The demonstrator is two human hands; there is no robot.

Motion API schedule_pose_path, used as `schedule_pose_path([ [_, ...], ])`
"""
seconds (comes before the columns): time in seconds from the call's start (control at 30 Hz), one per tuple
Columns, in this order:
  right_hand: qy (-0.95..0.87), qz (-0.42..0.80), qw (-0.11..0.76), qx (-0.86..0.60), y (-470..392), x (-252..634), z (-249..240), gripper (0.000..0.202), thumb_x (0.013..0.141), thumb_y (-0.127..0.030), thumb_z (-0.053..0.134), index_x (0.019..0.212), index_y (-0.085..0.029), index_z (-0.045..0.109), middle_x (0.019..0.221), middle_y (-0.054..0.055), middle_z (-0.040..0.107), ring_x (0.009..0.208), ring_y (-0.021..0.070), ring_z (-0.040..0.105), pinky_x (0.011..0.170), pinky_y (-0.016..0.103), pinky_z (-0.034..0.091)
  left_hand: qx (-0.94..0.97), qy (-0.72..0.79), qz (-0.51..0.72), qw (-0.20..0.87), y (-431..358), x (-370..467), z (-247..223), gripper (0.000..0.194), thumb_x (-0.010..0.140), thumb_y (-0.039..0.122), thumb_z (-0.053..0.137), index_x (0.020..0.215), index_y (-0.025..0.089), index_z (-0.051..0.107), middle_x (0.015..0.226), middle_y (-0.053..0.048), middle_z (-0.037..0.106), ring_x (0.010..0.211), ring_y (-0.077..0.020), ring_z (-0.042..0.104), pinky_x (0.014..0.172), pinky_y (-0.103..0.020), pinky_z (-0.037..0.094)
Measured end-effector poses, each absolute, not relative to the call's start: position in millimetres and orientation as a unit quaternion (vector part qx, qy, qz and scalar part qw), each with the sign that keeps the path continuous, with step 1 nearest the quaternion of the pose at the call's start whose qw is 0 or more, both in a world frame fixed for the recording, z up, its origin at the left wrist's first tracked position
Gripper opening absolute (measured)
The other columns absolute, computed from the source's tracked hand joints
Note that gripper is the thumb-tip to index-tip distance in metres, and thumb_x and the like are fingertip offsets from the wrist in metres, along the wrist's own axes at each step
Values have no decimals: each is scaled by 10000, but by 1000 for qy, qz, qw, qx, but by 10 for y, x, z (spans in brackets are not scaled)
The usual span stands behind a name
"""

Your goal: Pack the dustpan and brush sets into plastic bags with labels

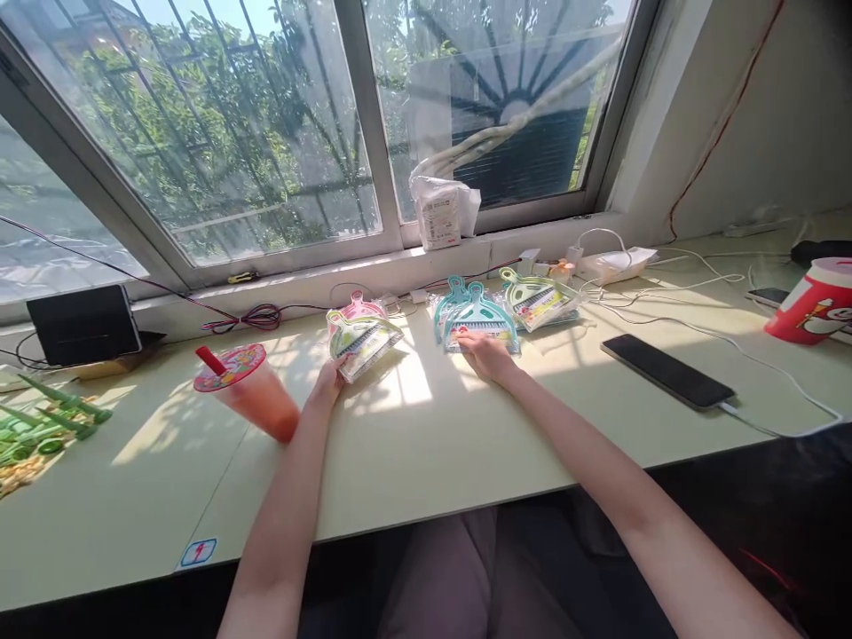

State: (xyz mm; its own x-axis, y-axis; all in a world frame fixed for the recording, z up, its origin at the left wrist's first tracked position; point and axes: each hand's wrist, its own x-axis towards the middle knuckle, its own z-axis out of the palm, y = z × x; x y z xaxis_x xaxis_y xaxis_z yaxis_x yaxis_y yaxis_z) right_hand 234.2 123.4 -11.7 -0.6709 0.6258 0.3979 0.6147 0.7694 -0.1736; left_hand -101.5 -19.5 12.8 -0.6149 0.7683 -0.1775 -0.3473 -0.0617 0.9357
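While sunlight falls in patches across the pale tabletop (399, 461), small wrapped dustpan-and-brush sets lie along its far side, in three groups.

Left group: one green set (363, 344), clear wrapper, printed label, overlapping a pink set (359, 306) behind it. The left hand (328, 377) holds the green set at its lower left corner, fingers pinching the wrapper edge, partly hidden.

Middle group: one front blue set (480, 321), overlapping a rear blue set (455, 291). The right hand (487, 355) is at the lower edge of the front blue set, fingers close together over the label; whether they grip it, cannot tell.

Right group: one yellow-green set (540, 300), tilted, apart from the right hand, lying over another wrapped item, mostly covered.

Left of the left forearm: one lidded cup (256, 390) of orange-red drink, red straw (211, 359). Farther left: green plastic pieces (50, 422); behind them, one black panel (85, 327), upright.

Right side: one dark phone (667, 370), white cable (755, 422) plugged in; one red cup (813, 302), pale lid.

On the window ledge: one white tissue pack (440, 213), upright. Below it, a bundled dark cable (259, 317), to the left.
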Motion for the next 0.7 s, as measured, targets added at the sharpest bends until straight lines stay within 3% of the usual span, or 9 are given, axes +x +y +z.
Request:
schedule_pose_path([
  [0.23, -936, 13, 221, -273, 1790, 2528, -130, 434, 924, -74, 484, 1274, -232, 686, 1368, 100, 646, 1349, 225, 545, 1155, 412, 395, 206, 582, 685, 386, -177, -967, 109, 450, 823, 100, 629, 1272, 119, 600, 902, -103, 742, 720, -199, 725, 582, -267, 611],
  [0.4, -924, 14, 253, -286, 1930, 2602, -105, 437, 857, -46, 519, 1232, -175, 701, 1350, 127, 653, 1334, 219, 554, 1148, 378, 415, 215, 567, 689, 398, -157, -994, 77, 394, 818, 91, 630, 1209, 141, 638, 942, -104, 737, 756, -197, 727, 657, -287, 622],
  [0.53, -909, 29, 293, -295, 1974, 2607, -147, 417, 838, -48, 486, 1183, -146, 697, 1382, 151, 614, 1326, 225, 541, 1130, 395, 423, 190, 579, 693, 385, -130, -1003, 58, 383, 819, 71, 625, 1193, 156, 632, 889, -76, 722, 688, -169, 705, 619, -272, 613],
  [0.7, -909, 30, 299, -288, 1939, 2638, -193, 595, 743, 39, 460, 1293, -124, 619, 1423, 167, 564, 1350, 215, 502, 1133, 391, 417, 204, 576, 697, 376, -110, -991, 43, 350, 830, 70, 614, 1168, 156, 634, 887, -71, 720, 686, -165, 703, 603, -255, 608],
])
